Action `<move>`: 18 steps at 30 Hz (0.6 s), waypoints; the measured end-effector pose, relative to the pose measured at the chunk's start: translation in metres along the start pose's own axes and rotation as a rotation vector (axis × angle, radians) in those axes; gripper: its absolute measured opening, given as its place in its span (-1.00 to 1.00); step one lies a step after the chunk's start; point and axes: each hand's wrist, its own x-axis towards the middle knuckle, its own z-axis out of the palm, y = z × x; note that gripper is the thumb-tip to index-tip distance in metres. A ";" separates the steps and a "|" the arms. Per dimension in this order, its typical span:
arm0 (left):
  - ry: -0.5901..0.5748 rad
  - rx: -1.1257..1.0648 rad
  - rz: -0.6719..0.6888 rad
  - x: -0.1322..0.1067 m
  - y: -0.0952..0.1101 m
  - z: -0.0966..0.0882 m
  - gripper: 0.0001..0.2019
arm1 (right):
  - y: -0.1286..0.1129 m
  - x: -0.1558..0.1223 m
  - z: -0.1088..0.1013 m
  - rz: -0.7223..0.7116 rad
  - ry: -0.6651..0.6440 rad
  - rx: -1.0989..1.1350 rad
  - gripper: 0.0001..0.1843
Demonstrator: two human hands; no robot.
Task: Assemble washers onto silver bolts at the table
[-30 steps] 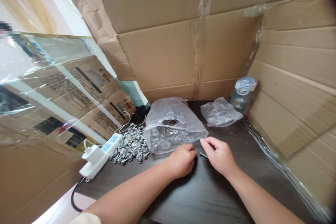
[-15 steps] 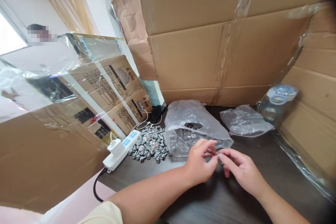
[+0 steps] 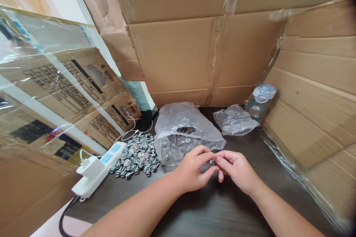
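My left hand [image 3: 194, 168] and my right hand [image 3: 236, 168] meet above the dark table, fingertips touching. Between them shows a small silvery metal piece [image 3: 212, 162], mostly covered by the fingers, so its exact kind is unclear. The right thumb and fingers pinch together at it; the left index finger and thumb close around it from the other side. Just behind the hands lies a clear plastic bag [image 3: 191, 118] with a hole in its upper side, small metal parts like washers visible inside. Left of the bag is a heap of flanged bolts [image 3: 139, 155].
A white power strip [image 3: 97, 174] with a plugged-in charger lies left of the bolts. Behind it is a dark phone [image 3: 147, 120] on a white cable. A flatter plastic bag [image 3: 235, 120] and a clear bottle [image 3: 260, 102] stand back right. Cardboard walls [image 3: 178, 55] enclose the table.
My view has turned to the right, so everything sits further left in the picture. Both hands stay together at the small metal piece, their fingers shifting slightly.
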 end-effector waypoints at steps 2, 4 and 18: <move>-0.011 0.002 0.039 0.001 -0.003 -0.003 -0.83 | 0.001 0.000 0.002 -0.011 0.008 0.039 -0.65; 0.029 0.020 0.097 0.001 -0.002 -0.005 -0.88 | -0.002 0.001 0.002 -0.010 0.002 0.086 -0.65; 0.256 -0.090 0.368 -0.018 0.046 -0.010 -0.86 | -0.019 0.099 0.047 -0.236 0.039 -0.900 -0.90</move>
